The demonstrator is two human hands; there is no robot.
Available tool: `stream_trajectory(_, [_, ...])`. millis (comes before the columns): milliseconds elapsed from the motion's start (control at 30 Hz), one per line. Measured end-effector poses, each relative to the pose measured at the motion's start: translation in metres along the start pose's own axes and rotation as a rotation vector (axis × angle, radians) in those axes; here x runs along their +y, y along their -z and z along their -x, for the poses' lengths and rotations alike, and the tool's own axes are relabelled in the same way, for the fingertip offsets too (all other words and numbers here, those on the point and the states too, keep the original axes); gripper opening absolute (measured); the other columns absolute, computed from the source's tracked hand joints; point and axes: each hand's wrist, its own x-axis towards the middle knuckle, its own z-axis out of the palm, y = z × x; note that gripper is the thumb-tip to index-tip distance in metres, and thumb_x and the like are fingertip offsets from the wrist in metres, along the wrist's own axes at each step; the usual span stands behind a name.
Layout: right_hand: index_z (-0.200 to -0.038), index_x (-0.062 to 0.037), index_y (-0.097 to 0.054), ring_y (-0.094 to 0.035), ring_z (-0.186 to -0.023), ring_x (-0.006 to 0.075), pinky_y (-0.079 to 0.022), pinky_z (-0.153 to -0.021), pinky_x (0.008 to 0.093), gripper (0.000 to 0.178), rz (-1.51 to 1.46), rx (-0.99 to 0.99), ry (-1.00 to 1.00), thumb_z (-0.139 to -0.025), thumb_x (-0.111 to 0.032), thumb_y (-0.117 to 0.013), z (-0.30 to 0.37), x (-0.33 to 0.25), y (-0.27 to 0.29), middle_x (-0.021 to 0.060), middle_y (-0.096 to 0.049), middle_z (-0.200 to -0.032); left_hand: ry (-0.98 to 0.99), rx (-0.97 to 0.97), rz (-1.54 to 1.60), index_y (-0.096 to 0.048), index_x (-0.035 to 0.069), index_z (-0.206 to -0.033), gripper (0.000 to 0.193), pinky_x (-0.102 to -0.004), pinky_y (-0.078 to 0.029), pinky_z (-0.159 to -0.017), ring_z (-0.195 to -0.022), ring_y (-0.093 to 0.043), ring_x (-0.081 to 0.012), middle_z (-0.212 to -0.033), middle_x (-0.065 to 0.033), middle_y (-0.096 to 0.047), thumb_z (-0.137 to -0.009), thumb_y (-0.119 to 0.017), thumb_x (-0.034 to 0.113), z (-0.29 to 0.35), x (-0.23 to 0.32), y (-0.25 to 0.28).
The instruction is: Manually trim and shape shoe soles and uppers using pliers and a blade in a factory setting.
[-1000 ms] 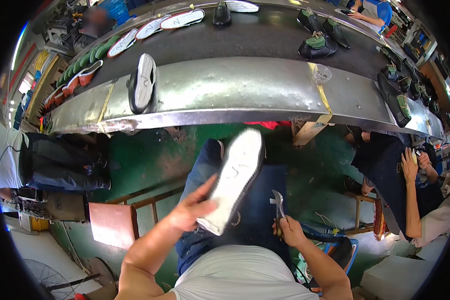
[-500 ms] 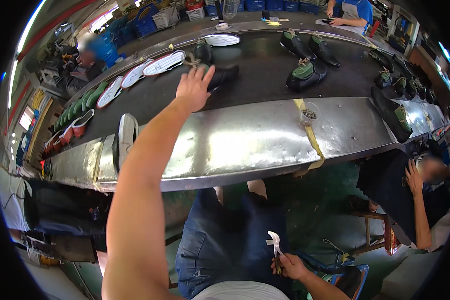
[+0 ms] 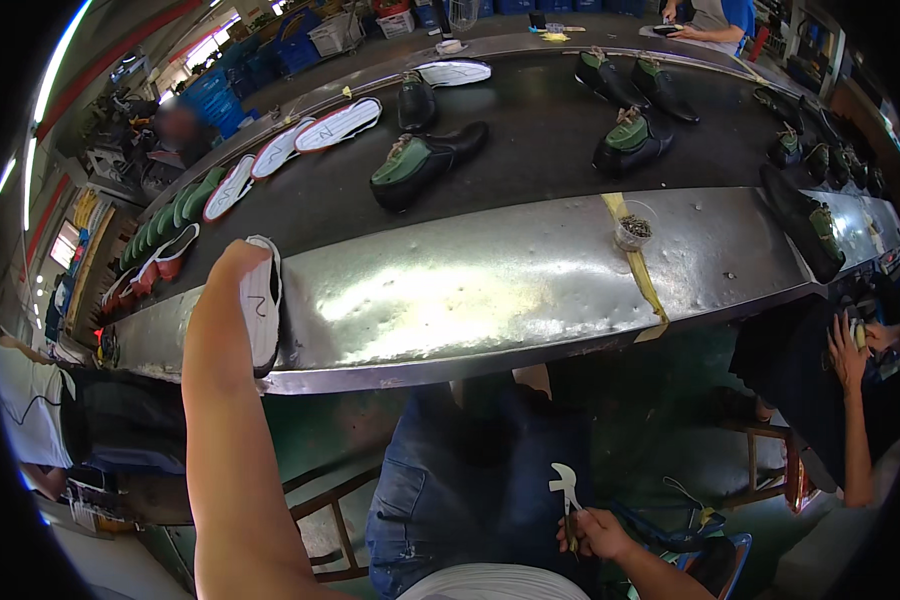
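Observation:
My left hand (image 3: 240,260) is at the far end of a shoe lying with its white sole (image 3: 261,308) up on the metal ledge. Its thumb side shows by the sole's edge, and the other fingers are mostly hidden as they grip. Over my lap, my right hand (image 3: 598,533) holds lasting pincers (image 3: 564,478) by the handles, with the silver hammer-like head pointing up. Beyond the ledge, a black shoe with a green last (image 3: 410,165) and laces stands on the dark belt.
A clear cup of small metal pieces (image 3: 632,232) stands on the ledge beside yellow tape (image 3: 642,280). More black shoes (image 3: 630,140) and white soles (image 3: 338,125) lie on the belt (image 3: 530,120). Co-workers sit right (image 3: 850,370) and across (image 3: 705,30).
My left hand has left the black shoe on the belt and moved left and nearer, onto the white-soled shoe. My right hand still holds the pincers over my lap.

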Motion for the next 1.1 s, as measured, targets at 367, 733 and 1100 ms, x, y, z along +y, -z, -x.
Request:
stream_trajectory(367, [-0.115, 0.0049, -0.058, -0.070, -0.075, 0.0191, -0.047, -0.048, 0.0243, 0.052, 0.047, 0.111, 0.047, -0.109, -0.038, -0.030, 0.008, 0.027, -0.020, 0.0140, -0.070, -0.094, -0.588, -0.676, 2.069, -0.039, 0.014, -0.147, 0.065, -0.0452, -0.059, -0.086, -0.096, -0.069, -0.0232, -0.111, -0.0077, -0.067, -0.091, -0.072, 0.021, 0.256, -0.028, -0.030])
stream_trajectory(733, [-0.111, -0.0013, -0.061, -0.066, -0.075, 0.0181, -0.053, -0.072, 0.0335, 0.023, 0.755, 0.196, 0.372, -0.097, -0.019, -0.061, 0.050, -0.032, -0.092, 0.0084, -0.066, -0.080, -0.815, -0.629, 1.687, -0.030, 0.016, -0.155, 0.076, -0.0322, -0.043, -0.104, -0.117, -0.054, -0.0174, -0.129, -0.0066, -0.056, -0.092, -0.072, 0.012, 0.515, 0.046, -0.155])
stream_trajectory(1100, [-0.124, 0.0040, -0.055, -0.065, -0.101, 0.0172, -0.052, -0.091, 0.0333, 0.027, 0.421, -0.182, 0.300, -0.103, -0.012, -0.052, 0.044, -0.069, -0.155, 0.0091, -0.065, -0.112, -0.951, -0.693, 1.730, -0.024, 0.010, -0.156, 0.061, -0.0346, -0.035, -0.111, -0.125, -0.049, -0.0217, -0.136, -0.0174, -0.054, -0.106, -0.049, 0.035, 0.530, 0.031, -0.152])
